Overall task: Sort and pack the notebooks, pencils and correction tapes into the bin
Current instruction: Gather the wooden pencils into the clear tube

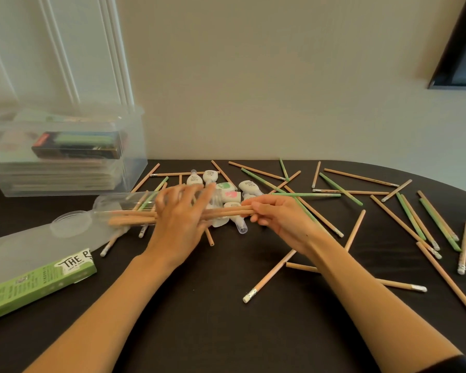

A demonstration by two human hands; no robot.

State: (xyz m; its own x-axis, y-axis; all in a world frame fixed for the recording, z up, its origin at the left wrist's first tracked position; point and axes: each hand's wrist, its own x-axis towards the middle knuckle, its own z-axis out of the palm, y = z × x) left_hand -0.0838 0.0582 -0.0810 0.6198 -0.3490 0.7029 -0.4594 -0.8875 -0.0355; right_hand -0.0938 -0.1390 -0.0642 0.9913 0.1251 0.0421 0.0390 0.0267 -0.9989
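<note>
Though blurred, left hand point(178, 224) round tube point(119, 204).

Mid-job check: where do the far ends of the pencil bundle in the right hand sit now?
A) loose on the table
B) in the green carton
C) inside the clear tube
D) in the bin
C: the pencil bundle, pinched by the right hand, runs leftward into the clear tube.

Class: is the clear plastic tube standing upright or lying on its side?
On its side: the clear plastic tube runs horizontally across the black table, with tan wooden pencils inside.
</note>
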